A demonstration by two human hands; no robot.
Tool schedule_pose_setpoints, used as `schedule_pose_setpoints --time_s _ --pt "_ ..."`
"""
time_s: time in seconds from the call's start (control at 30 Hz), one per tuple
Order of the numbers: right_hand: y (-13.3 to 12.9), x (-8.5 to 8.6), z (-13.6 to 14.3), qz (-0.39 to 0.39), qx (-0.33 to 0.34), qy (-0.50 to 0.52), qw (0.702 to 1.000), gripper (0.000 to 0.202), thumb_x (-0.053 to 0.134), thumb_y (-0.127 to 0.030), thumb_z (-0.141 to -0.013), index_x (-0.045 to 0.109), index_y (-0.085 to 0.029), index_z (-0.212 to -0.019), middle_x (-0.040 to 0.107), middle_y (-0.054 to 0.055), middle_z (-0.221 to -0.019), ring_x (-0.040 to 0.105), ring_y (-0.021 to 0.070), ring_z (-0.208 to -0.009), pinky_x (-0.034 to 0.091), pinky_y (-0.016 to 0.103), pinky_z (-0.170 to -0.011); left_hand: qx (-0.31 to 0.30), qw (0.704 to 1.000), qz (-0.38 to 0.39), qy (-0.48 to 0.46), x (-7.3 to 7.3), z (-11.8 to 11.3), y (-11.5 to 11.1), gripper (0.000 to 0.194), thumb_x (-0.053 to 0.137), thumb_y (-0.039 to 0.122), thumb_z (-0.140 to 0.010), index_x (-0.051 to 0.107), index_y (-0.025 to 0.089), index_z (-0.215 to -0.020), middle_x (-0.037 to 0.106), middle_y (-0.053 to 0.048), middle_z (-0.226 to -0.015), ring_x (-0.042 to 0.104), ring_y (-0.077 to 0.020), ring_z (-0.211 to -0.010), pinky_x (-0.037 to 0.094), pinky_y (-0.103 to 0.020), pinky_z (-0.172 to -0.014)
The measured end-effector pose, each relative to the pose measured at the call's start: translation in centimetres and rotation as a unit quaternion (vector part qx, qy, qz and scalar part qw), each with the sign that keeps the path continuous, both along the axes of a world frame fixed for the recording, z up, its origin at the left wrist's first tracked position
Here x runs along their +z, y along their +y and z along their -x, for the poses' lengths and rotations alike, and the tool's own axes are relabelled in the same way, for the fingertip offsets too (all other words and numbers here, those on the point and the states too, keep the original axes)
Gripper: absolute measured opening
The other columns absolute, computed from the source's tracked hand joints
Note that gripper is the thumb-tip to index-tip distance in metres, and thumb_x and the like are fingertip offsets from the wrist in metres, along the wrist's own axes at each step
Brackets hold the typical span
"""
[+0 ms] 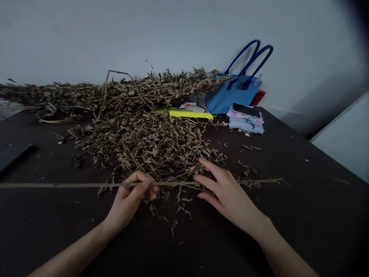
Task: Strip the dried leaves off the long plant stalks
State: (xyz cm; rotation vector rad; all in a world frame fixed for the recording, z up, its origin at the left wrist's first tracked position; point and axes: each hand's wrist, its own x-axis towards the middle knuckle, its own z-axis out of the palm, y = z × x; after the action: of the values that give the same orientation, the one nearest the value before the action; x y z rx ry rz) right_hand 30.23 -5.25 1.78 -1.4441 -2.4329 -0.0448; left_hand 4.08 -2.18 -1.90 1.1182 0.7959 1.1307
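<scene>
A long dried plant stem (72, 185) runs level across the front of the dark table, with a few thin side twigs and curled leaves on its right part. My left hand (131, 198) pinches it between thumb and fingers near the middle. Beside the stem's right part, my right hand (225, 192) has its fingers spread apart and holds nothing; its palm hides a stretch of the stem. Just beyond both hands lies a heap of dry, curled brown leaves (150, 142).
Along the wall lies a bundle of dried leafy stalks (121, 92). A blue tote bag (221, 96) stands at the back right, near a phone (246, 110) on folded cloth (245, 125). A yellow item (190, 114) lies behind the heap; a dark flat object (13, 156) is at left.
</scene>
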Motion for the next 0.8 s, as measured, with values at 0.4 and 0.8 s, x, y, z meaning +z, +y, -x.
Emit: schedule_pose_setpoints --time_s 0.4,0.8 --pt "-0.5 -2.1 2.7 -0.075 0.029 0.037 0.996 0.022 0.045 -0.011 -0.088 0.058 -0.015 -0.104 0.044 0.016 -0.133 0.047 0.0268 -0.114 0.046 0.043 -0.087 -0.058 0.996 0.057 0.036 0.1 -0.9 -0.9 0.01 0.06 0.023 -0.084 0.059 0.018 -0.092 0.064 -0.005 -0.095 0.056 -0.0083 -0.063 0.048 -0.02 -0.057" --pt "-1.3 -1.5 3.3 -0.064 0.049 0.066 0.995 0.02 0.05 -0.015 -0.087 0.058 -0.013 -0.106 0.046 0.016 -0.131 0.043 0.0257 -0.12 0.045 0.042 -0.094 -0.078 0.977 0.164 -0.109 -0.2 -1.3 -1.2 0.007 0.06 0.018 -0.084 0.063 0.016 -0.089 0.069 -0.007 -0.095 0.062 -0.012 -0.075 0.051 -0.023 -0.071"
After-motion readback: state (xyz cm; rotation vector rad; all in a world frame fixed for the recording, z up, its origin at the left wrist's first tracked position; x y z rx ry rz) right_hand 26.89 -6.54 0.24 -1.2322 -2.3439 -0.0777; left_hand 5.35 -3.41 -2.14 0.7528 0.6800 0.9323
